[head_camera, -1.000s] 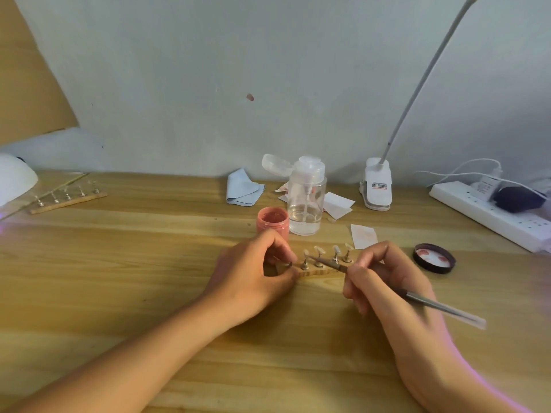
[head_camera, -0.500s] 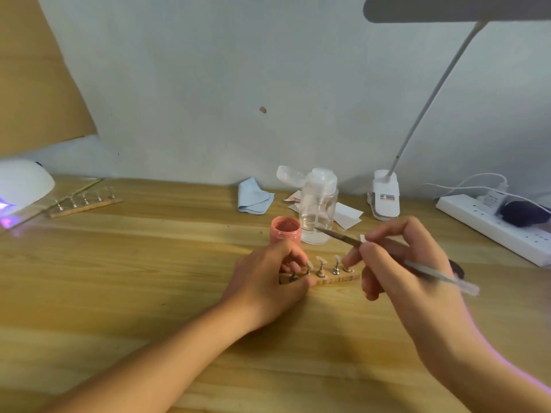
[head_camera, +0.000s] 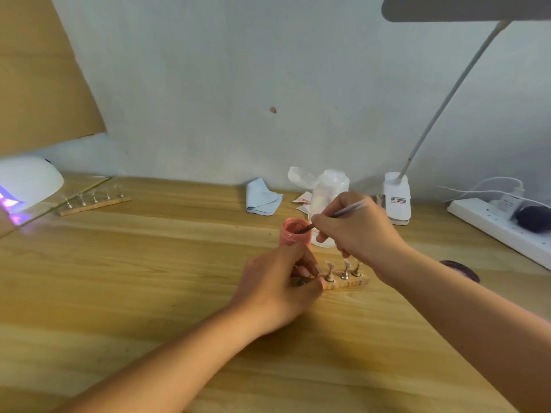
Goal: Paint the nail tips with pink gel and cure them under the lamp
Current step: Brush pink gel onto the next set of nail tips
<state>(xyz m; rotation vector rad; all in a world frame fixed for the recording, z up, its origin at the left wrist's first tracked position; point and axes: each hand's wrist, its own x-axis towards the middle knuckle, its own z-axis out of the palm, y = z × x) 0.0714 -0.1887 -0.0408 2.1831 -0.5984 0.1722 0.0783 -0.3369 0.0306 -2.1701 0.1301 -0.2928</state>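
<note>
The brush (head_camera: pixel 348 208) is pinched near its ferrule by the curled fingers of the right hand (head_camera: pixel 357 231). Its bristle end is lowered into the open mouth of the pink gel jar (head_camera: pixel 293 238), which stands just to the left of that hand. How much gel has been taken up cannot be told. The brush's long axis is slanted, from the jar up and away to the right over the knuckles. The left hand (head_camera: pixel 277 290) is closed over the left end of the holder strip (head_camera: pixel 348 283), which is pressed against the table (head_camera: pixel 149 278), just on the near side of the jar. One stand is partly hidden between its fingers. The nail tips (head_camera: pixel 346 265) left in the open stand upright on their stands directly below the right hand, on its near side. The strip's long axis is laid across, from the left hand out towards the right wrist. The coming move is judged to turn on this: the loaded brush would have to be drawn back towards the body and down onto a tip. The right hand is the nearer one to the uncovered tips. The curing lamp (head_camera: pixel 28 181), lit violet, is set well apart to the far left of the left hand. A second strip (head_camera: pixel 95 202) of tips lies just beside the lamp.
</note>
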